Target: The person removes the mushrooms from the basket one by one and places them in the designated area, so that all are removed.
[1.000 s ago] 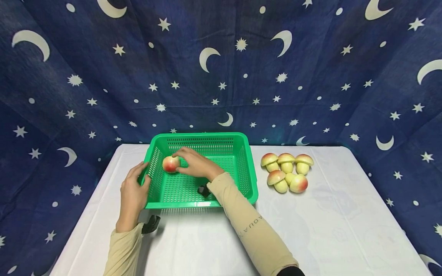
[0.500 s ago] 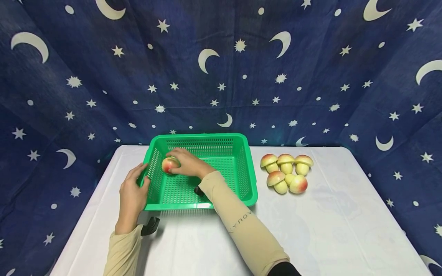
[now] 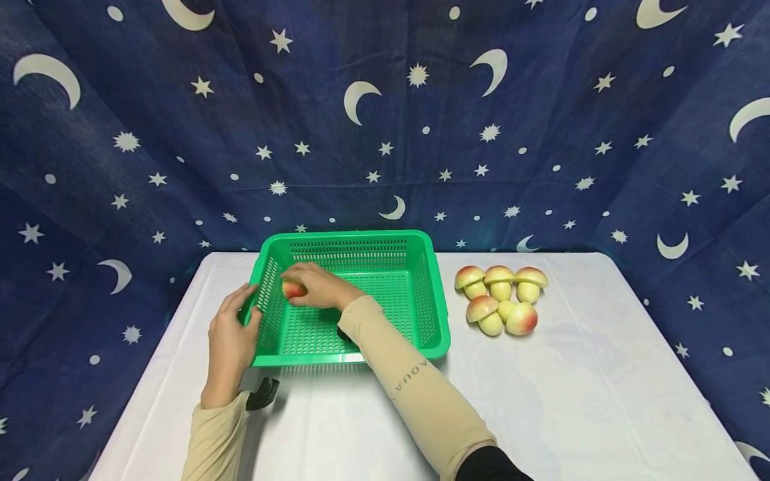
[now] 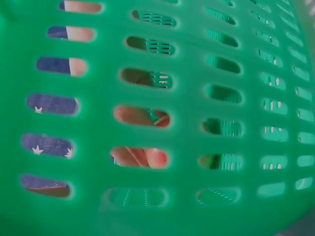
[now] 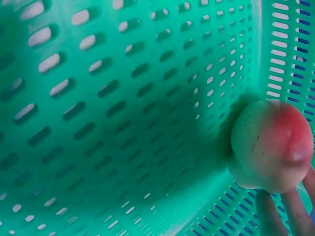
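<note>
The green plastic basket [image 3: 436, 321] stands at the middle back of the white table. In its left end lies a toy mushroom [image 3: 292, 289] with a red and yellow cap. My right hand [image 3: 321, 287] reaches in from the right and grips it, fingers over the far side and thumb on the near side. The right wrist view has the mushroom [image 5: 273, 142] close to the basket wall, fingertips [image 5: 295, 209] against its lower side. At the basket's left rim, my left hand [image 3: 233, 334] rests with fingertips and thumb against the outside. The left wrist view is filled by the slotted wall [image 4: 189, 108].
Several more toy mushrooms [image 3: 499, 284] lie grouped on the table to the right of the basket. One of them [image 3: 521, 319] lies on its side. The white tablecloth [image 3: 337, 427] extends in front. A dark blue curtain [image 3: 385, 133] with moons and stars hangs behind.
My right hand has moved left and closed round the mushroom, covering more of it. The left hand has stayed at the rim, and the basket has hardly moved.
</note>
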